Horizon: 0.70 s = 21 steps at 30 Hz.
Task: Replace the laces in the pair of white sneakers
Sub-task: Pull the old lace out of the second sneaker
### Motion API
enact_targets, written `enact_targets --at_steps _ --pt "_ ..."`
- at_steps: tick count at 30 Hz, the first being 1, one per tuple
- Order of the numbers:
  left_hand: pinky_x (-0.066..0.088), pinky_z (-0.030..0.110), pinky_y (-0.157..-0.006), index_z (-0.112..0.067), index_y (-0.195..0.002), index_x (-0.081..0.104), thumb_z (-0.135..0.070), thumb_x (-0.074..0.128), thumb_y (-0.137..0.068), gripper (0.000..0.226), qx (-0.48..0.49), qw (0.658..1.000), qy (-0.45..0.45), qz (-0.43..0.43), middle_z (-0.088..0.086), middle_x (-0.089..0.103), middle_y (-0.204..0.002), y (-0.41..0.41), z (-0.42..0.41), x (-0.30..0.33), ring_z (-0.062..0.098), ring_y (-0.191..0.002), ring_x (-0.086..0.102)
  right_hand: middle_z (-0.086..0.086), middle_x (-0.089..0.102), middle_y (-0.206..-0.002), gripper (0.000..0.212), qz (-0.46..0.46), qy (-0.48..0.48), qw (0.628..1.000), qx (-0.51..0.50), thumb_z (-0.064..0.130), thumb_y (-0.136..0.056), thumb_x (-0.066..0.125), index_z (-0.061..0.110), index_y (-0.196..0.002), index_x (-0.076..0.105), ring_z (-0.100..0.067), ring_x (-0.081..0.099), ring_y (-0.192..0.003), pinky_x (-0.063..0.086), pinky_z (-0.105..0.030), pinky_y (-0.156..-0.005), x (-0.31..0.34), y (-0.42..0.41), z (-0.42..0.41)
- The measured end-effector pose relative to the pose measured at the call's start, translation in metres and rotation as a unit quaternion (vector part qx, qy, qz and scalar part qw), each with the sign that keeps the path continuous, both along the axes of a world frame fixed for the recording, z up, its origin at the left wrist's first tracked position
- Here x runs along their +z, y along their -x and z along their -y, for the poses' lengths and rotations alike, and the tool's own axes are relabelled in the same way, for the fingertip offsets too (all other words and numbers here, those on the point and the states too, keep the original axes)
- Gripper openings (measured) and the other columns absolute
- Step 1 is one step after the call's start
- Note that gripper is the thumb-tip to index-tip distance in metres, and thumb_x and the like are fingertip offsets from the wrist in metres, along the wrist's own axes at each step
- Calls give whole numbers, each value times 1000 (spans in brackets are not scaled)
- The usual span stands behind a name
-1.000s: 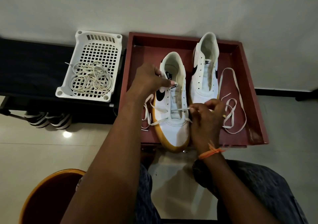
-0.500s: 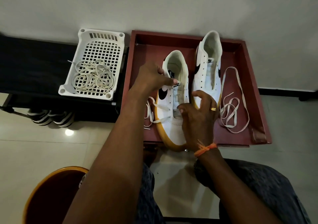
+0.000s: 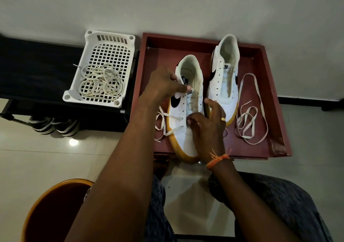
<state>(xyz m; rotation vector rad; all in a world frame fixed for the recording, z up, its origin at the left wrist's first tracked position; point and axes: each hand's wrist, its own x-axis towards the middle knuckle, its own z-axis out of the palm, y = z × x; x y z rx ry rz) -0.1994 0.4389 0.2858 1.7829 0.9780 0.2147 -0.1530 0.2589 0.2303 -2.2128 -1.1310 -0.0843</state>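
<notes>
Two white sneakers stand in a red-brown wooden tray (image 3: 264, 100). The near sneaker (image 3: 184, 137) has a white lace (image 3: 167, 115) through its lowest eyelets, its ends trailing off the left side. My left hand (image 3: 163, 85) grips the near sneaker's collar and left side. My right hand (image 3: 206, 124) lies over the shoe's lower tongue, its thumb and forefinger pinching at the lace by the eyelets. The far sneaker (image 3: 223, 80) has no lace. A loose white lace (image 3: 249, 115) lies in the tray to its right.
A white plastic basket (image 3: 104, 42) holding a heap of yellowed laces (image 3: 100, 83) sits on a black shelf (image 3: 33, 70) at the left. Striped shoes (image 3: 54, 126) stand under it. An orange stool (image 3: 52, 212) is at lower left; my knees are below the tray.
My right hand has moved from the sneaker's right edge onto its lower tongue. The lace that crossed the front is now under that hand. My left hand has stayed on the collar.
</notes>
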Motion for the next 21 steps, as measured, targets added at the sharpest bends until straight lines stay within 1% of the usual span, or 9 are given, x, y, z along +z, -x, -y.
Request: enact_targets --at_steps 1,4,6,9,11,14,16,19,21 --pt "43 10 -47 -19 -66 61 -26 91 -67 30 -2 1000 -1 0 -5 65 -70 0 0 0 0 -58 60 -16 50 -129 7 -19 -9 1000 -14 15 -83 69 14 -77 72 -28 38 -124 33 -30 -95 -1 1 -1" --pt "43 8 -47 -19 -66 62 -26 91 -68 30 -2 1000 -1 3 -6 65 -70 1 -1 0 -1 -57 60 -13 42 -125 33 -50 -38 996 -68 38 -97 53 14 -83 71 -32 43 -119 38 -36 -91 5 -3 6" --pt "42 7 -45 -19 -65 62 -24 90 -68 29 -5 1000 1 6 -7 65 -67 1 -2 -1 -5 -51 59 -16 41 -121 27 -60 -65 989 -119 33 -97 54 13 -86 70 -29 43 -116 42 -44 -94 12 -16 15" --pt "40 6 -44 -18 -63 62 -24 91 -68 30 -3 1000 0 9 -5 65 -66 1 -1 -2 -10 -46 56 -18 41 -119 7 -68 -96 978 -170 15 -88 65 11 -89 70 -28 45 -113 44 -46 -96 20 -31 29" --pt "41 7 -45 -18 -64 61 -25 91 -67 30 -3 1000 -4 9 -4 66 -68 0 0 -3 -5 -49 58 -18 40 -126 10 -55 -75 986 -139 15 -86 69 14 -96 71 -30 42 -121 41 -42 -100 25 -28 30" --pt "45 13 -52 -21 -68 61 -26 90 -68 30 -5 1000 -5 4 -5 67 -75 -1 -1 -3 0 -62 60 -18 37 -138 17 12 -4 999 -33 28 -89 68 24 -105 72 -34 33 -132 27 -39 -107 21 -11 20" --pt "44 14 -53 -21 -69 61 -27 90 -68 29 -8 1000 -7 2 -5 66 -76 0 -1 -4 1 -64 61 -16 41 -138 14 50 46 998 -6 34 -93 60 27 -92 73 -32 33 -132 21 -38 -104 12 -3 9" --pt "42 10 -50 -17 -73 63 -28 91 -67 30 -7 1000 -10 1 -3 67 -77 -1 -1 -5 1 -62 61 -10 53 -125 12 42 43 997 -49 29 -80 63 26 -71 71 -28 38 -120 16 -30 -91 4 2 -2" --pt "42 8 -48 -18 -71 63 -28 91 -67 30 -4 1000 -12 0 -2 68 -77 -1 -2 -5 1 -61 60 -9 50 -120 22 11 10 997 -79 37 -88 65 23 -73 72 -30 40 -114 29 -40 -94 5 1 1"
